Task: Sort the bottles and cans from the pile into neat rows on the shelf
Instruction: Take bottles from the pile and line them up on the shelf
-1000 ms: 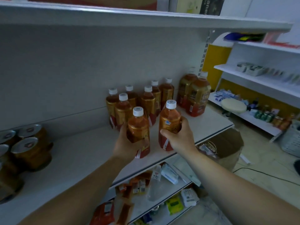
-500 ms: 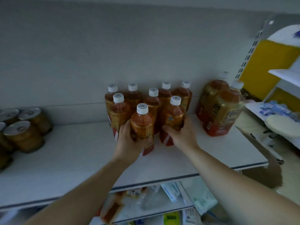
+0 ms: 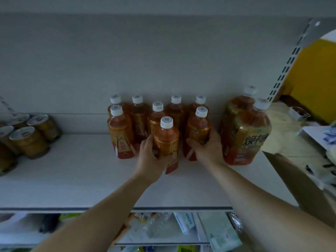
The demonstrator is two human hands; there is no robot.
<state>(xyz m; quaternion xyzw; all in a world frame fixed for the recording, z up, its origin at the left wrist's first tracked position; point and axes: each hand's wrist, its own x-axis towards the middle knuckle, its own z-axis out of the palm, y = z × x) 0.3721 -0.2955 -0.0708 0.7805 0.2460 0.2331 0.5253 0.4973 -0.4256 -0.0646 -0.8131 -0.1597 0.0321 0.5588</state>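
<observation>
Bottles of amber plastic, white-capped — left hand gripping front bottle, right hand gripping its neighbour.

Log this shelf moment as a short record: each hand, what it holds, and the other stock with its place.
left hand: grips the front bottle, upright on the shelf
right hand: grips the right bottle, upright, slightly further back
small bottles: eight in all, white caps, clustered mid-shelf
large bottles: two, right of the cluster
cans: grouped at the shelf's left end
</observation>
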